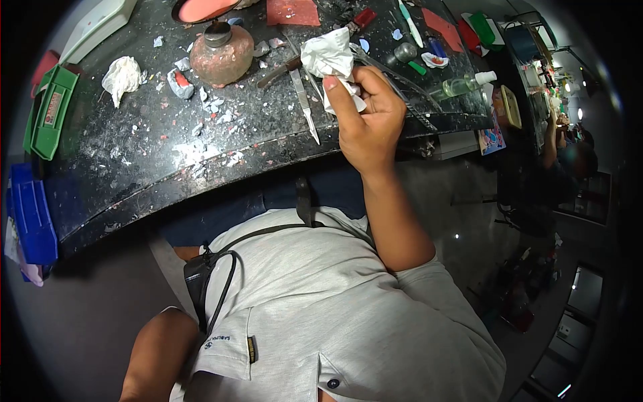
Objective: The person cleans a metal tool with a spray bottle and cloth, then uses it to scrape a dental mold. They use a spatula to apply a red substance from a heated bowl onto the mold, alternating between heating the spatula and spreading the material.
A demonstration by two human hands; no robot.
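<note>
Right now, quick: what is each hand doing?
Right hand: closed on a crumpled white tissue.
Left hand: out of view; only the arm shows.

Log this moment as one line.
right hand: holds crumpled tissue | left hand: out of view | below tissue: metal spatula on black bench

One head camera looks steeply down from near, wide-angled: the desk point(134, 154) lies toward 12 o'clock, the person's own shirt point(315, 315) toward 6.

Bare surface point(134, 167) lies open left of the scalpel point(305, 107); beyond it, the round burner point(221, 57) and crumpled tissue point(122, 77) block passage.
</note>
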